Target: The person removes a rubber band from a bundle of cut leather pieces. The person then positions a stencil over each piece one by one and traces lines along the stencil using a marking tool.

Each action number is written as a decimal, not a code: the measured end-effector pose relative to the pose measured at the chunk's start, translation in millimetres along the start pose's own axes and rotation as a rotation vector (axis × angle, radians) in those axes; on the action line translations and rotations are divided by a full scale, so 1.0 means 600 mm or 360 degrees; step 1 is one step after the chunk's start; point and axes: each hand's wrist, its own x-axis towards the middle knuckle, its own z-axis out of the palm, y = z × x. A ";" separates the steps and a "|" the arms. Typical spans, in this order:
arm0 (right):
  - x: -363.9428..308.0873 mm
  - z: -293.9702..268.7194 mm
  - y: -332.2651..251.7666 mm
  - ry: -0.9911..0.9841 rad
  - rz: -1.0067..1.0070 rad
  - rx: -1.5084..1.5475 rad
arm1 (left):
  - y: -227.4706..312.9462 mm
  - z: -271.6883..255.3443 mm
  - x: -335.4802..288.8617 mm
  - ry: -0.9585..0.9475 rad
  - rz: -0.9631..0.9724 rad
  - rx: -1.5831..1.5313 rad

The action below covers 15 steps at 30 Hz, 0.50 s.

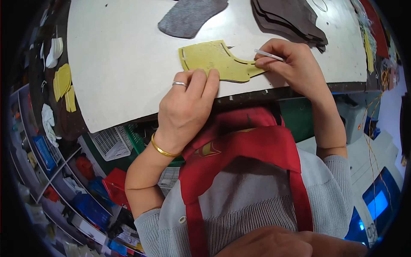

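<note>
White-topped worktable [124, 77] before me, bearing, at its far side, a grey napped cut piece [190, 18] and, to its right, a stack of dark cut pieces [287, 19]; nearest me, a slotted yellow template [205, 58]; along the dark left border, yellow pieces [63, 80]

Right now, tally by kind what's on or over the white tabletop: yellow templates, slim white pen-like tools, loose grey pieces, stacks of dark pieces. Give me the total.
Yellow template: 1
Slim white pen-like tool: 1
Loose grey piece: 1
Stack of dark pieces: 1
Total: 4
</note>
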 end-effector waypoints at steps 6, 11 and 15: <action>-0.024 0.018 0.000 0.0179 -0.0206 -0.0357 | 0.010 -0.007 0.010 -0.0122 0.0096 0.0113; 0.002 0.000 0.008 0.0585 -0.0557 -0.0445 | 0.030 -0.009 0.014 -0.0220 0.0043 0.0126; 0.034 -0.010 -0.048 0.0379 -0.0846 -0.0530 | 0.049 0.016 0.012 -0.0049 0.0143 0.0127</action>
